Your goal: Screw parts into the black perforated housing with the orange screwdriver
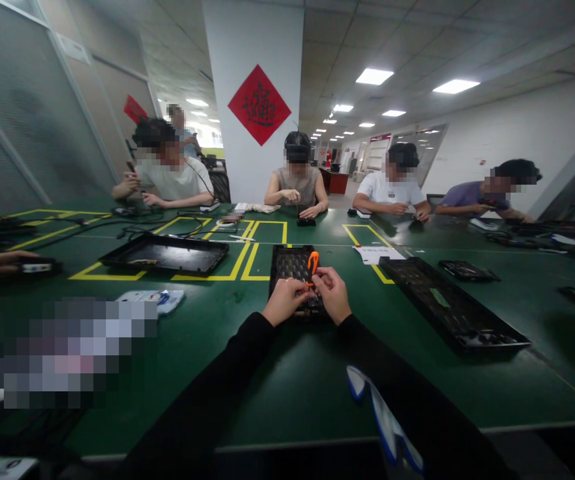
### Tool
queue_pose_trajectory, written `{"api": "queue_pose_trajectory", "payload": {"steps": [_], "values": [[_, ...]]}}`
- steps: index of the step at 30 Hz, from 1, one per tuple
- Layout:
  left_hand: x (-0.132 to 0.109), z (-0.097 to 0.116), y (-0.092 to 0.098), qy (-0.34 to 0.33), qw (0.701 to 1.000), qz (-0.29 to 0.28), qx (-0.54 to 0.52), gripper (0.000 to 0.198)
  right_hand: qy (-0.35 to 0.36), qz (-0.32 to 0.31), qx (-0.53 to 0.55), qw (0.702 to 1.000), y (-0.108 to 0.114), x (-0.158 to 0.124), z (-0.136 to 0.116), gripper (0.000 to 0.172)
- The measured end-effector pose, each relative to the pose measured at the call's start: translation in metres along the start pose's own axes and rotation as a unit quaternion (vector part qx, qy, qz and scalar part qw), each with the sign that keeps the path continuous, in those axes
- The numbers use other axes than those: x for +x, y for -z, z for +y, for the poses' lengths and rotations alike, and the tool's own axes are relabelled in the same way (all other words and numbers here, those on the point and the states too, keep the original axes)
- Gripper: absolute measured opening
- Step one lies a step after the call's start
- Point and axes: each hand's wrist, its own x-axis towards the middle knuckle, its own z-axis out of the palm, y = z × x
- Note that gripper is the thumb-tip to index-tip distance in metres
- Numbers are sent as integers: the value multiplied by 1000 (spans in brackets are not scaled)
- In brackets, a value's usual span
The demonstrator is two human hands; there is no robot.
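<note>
In front of me a black, shallow tray-like case (pixel 290 261) with a patterned inside lies on the green table. My left hand (pixel 286 300) is over its near part, fingertips pinched together; what they hold, if anything, is too small to make out. Opposite it, my right hand (pixel 332 293) has closed its fingers on an orange tool with a looped handle (pixel 313 264), which stands upright between the hands. The fingertips of both hands nearly meet at the tool's lower end. My hands hide part of the case beneath.
To the left lies a wide black tray (pixel 167 255); to the right, a long black tray (pixel 460 303) holds small parts. A white paper (pixel 378 255) and a dark flat piece (pixel 467 271) lie beyond. Several people sit across the green table (pixel 247 393); another person's hand (pixel 12 260) is at far left.
</note>
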Motion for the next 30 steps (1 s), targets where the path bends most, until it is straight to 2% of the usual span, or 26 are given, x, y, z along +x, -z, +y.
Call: {"api": "queue_pose_trajectory", "payload": {"steps": [3,5,6,8,11,14,19,23,26,28,29,30], "values": [[0,1,1,1,1000,1,-17,23,-8,31,-55,998,14,9,0,30],[-1,2,1,-1,1000,1,-25,23,-24,44,-161,986,30,16,1,31],[-1,3,1,-1,1000,1,-28,23,-28,27,-234,971,39,20,3,30],[-1,4,2,4,1000,3,-30,22,-59,-18,-374,925,55,24,7,26],[-2,3,2,7,999,4,-33,22,-183,-118,-541,812,71,25,16,16],[-2,1,0,4,999,7,-36,23,-217,-133,-573,779,76,22,24,8],[-2,-1,-1,3,999,7,-42,25,-237,-163,-584,759,74,21,35,17],[-2,1,0,14,999,-1,-49,25,-232,-162,-589,757,71,18,34,17],[-2,1,0,15,998,-4,-53,25,-222,-125,-599,759,63,16,22,13],[-2,1,0,7,999,-3,-49,24,-201,-93,-604,765,56,16,11,17],[-2,1,0,2,999,-1,-45,24,-181,-71,-606,771,52,16,5,23],[-2,1,0,-2,999,1,-40,24,-123,-13,-600,790,47,16,-1,30]]}}
